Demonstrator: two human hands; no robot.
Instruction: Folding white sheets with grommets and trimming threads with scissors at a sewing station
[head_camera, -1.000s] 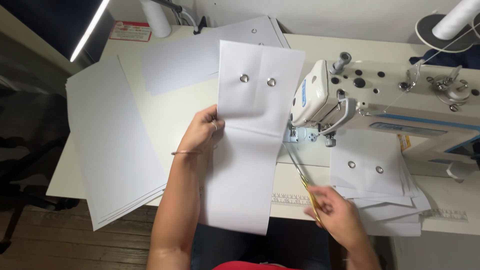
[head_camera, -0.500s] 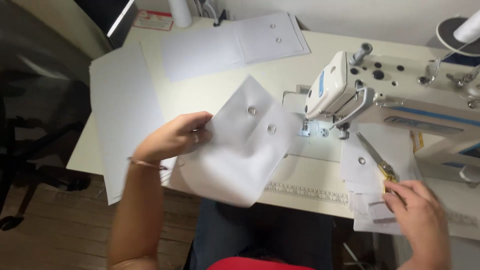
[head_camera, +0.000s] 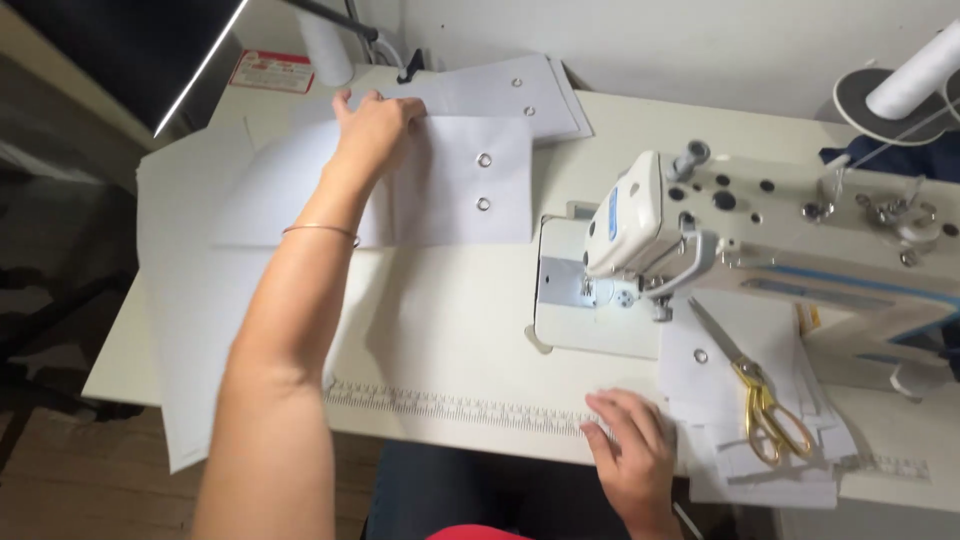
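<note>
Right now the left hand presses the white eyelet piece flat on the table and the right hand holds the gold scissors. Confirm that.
Not quite. The head view shows the gold scissors lying free on the stack of white pieces beside the sewing machine; the right hand rests empty at the table edge. The left hand does press the white eyelet piece flat.

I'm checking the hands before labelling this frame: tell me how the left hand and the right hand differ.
The left hand is stretched far across the table, lying flat on a white fabric piece with two eyelets; the right hand stays at the near table edge, fingers curled beside the stack of white pieces. The left wrist wears a thin bangle; no bangle shows on the right. Both are bare and grip nothing.
</note>
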